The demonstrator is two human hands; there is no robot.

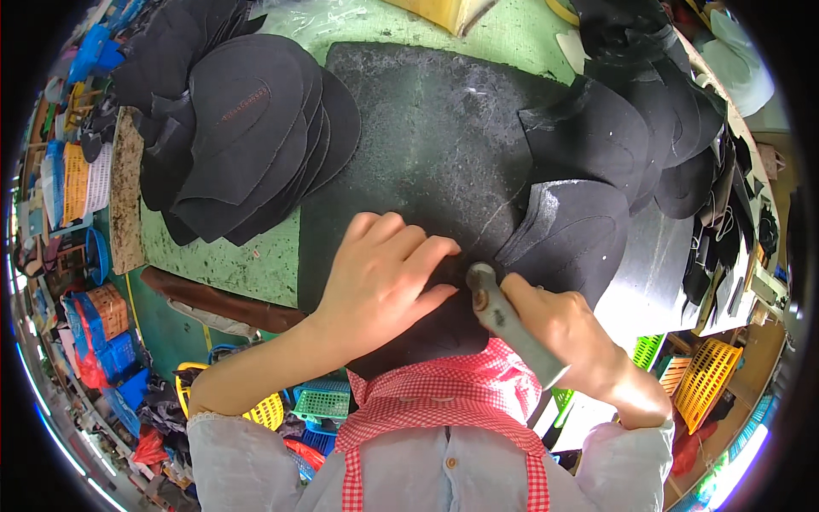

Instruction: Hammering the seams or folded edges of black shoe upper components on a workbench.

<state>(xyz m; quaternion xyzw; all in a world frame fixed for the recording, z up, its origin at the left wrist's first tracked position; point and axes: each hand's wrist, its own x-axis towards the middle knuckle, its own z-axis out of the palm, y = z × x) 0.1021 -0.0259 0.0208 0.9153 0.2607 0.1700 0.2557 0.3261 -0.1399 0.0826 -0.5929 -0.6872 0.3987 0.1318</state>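
My left hand (pixel 384 277) is bent over a dark cut piece (pixel 435 341) of sheet material, its thumb and forefinger pinching the piece near the front edge of the black work mat (pixel 409 128). In my right hand (pixel 559 328) is a hammer (pixel 510 326) with a grey metal head, its rounded face close to my left fingertips. The fist hides most of the handle. Just beyond the hammer lies a curved black piece (pixel 572 235) with a stitched outline. Part of the piece under my left hand is covered by the fingers.
Stacked curved black pieces (pixel 247 128) lie at the left, and more black pieces (pixel 597 128) overlap at the right. A brown roll (pixel 222 299) lies along the table's left front edge. Below stand a yellow basket (pixel 706 384) and a green basket (pixel 322 403).
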